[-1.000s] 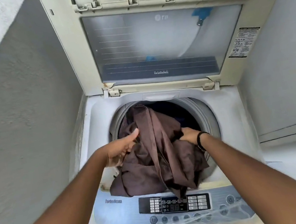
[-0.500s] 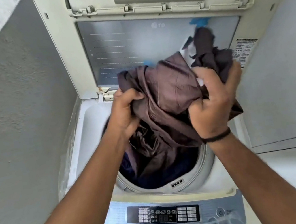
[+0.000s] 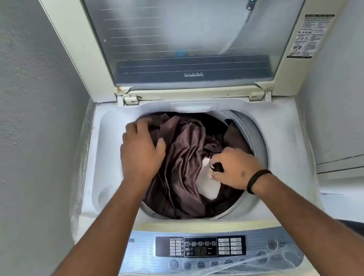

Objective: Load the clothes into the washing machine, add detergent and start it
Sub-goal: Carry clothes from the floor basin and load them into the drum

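**Both hands down in the drum on the brown clothes**

Fingers of the left hand point(image 3: 140, 150) lie spread and nearly straight, pressing flat on the brown clothes point(image 3: 184, 161) at the left side of the drum opening; they curl round nothing. Fingers of the right hand point(image 3: 235, 167) are bent, and the thumb and fingertips pinch a fold of the cloth beside a white patch of fabric point(image 3: 207, 186) that shows among the brown. A black band point(image 3: 257, 179) circles the right wrist.

The clothes sit inside the drum of the top-loading washing machine point(image 3: 280, 137), piled up to about the level of its grey rim, with darker fabric showing at the back and lower right. No cloth hangs over the machine's front edge.

The lid point(image 3: 184, 33) stands open and upright behind the drum, its clear window facing the camera; a printed label point(image 3: 309, 34) is stuck to its right frame. At the front, the control panel point(image 3: 202, 246) shows a lit digital display, rows of pale keys and round buttons beneath them, all under a crumpled clear plastic cover point(image 3: 210, 270). A grey wall point(image 3: 19, 115) runs close along the machine's left side.
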Motion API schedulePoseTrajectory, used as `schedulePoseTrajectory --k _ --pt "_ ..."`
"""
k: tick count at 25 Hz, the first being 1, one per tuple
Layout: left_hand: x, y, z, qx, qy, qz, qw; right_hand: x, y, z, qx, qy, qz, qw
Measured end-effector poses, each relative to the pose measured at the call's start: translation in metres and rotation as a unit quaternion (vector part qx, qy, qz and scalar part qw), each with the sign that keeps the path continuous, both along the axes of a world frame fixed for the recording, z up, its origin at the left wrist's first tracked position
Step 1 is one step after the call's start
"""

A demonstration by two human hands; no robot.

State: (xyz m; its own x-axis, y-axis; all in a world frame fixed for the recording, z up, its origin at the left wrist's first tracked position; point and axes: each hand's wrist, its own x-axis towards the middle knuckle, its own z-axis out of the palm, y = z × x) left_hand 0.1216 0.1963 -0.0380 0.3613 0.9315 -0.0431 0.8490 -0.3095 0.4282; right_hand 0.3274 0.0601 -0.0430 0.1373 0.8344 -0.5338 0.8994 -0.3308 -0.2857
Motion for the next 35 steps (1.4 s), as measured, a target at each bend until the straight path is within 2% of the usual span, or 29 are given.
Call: schedulePoseTrajectory --k 1,2,3,4,6,7,9,11,13,16,17,20,21,23,26,28,30,31,32,35 --pt "0.008 0.0 0.0 0.069 -0.068 -0.03 0.995 -0.005 0.001 0.003 0.053 -0.045 -0.022 0.997" --pt "0.015 0.001 -0.003 0.091 -0.075 -0.092 0.989 -0.013 0.004 0.004 0.099 -0.068 -0.035 0.992" --pt "0.02 0.001 -0.011 0.069 -0.031 -0.159 0.984 -0.023 0.008 0.001 0.125 -0.074 -0.025 0.989" --pt "0.023 -0.001 -0.024 0.007 0.037 -0.201 0.979 -0.033 0.011 -0.008 0.118 -0.072 0.002 0.99" --pt "0.021 -0.002 -0.057 -0.123 0.17 -0.219 0.953 -0.043 0.011 -0.046 0.032 -0.06 0.061 0.996" --pt "0.018 -0.003 -0.075 -0.173 0.21 -0.213 0.938 -0.04 0.012 -0.065 -0.014 -0.055 0.071 0.996" --pt "0.018 0.001 -0.1 -0.24 0.238 -0.208 0.918 -0.027 0.023 -0.088 -0.082 -0.045 0.052 0.994" --pt "0.024 0.011 -0.109 -0.277 0.234 -0.199 0.91 -0.022 0.041 -0.083 -0.124 -0.037 0.057 0.99" --pt "0.029 0.019 -0.116 -0.271 0.241 -0.197 0.911 -0.033 0.053 -0.054 -0.101 -0.056 0.084 0.99" --pt "0.03 0.018 -0.125 -0.216 0.261 -0.18 0.924 -0.062 0.04 -0.025 0.056 -0.084 0.079 0.992" --pt "0.031 0.017 -0.127 -0.198 0.262 -0.173 0.929 -0.07 0.032 -0.025 0.044 -0.065 0.072 0.994" --pt "0.037 0.01 -0.128 -0.149 0.242 -0.162 0.945 -0.076 0.018 -0.059 -0.116 -0.036 0.095 0.988" --pt "0.038 0.007 -0.127 -0.146 0.239 -0.162 0.946 -0.073 0.02 -0.072 -0.136 -0.04 0.093 0.985" --pt "0.052 0.003 -0.132 -0.198 0.24 -0.18 0.933 -0.065 0.022 -0.095 -0.167 -0.02 0.059 0.984" --pt "0.04 0.009 -0.111 -0.242 0.261 -0.171 0.919 -0.065 0.04 -0.082 -0.24 0.065 0.073 0.966" --pt "0.027 0.013 -0.083 -0.192 0.264 -0.178 0.928 -0.041 0.054 -0.053 -0.213 0.118 0.052 0.968" --pt "0.016 0.01 -0.06 -0.116 0.237 -0.201 0.943 -0.004 0.058 -0.035 -0.095 0.093 -0.02 0.991" --pt "0.011 0.009 -0.056 -0.106 0.23 -0.222 0.942 0.014 0.055 -0.031 -0.06 0.074 -0.058 0.994" --pt "0.01 0.01 -0.058 -0.115 0.238 -0.248 0.932 0.026 0.053 -0.033 -0.067 0.053 -0.077 0.993" --pt "0.015 0.017 -0.09 -0.165 0.318 -0.293 0.886 0.035 0.061 -0.073 -0.213 0.062 -0.065 0.973"
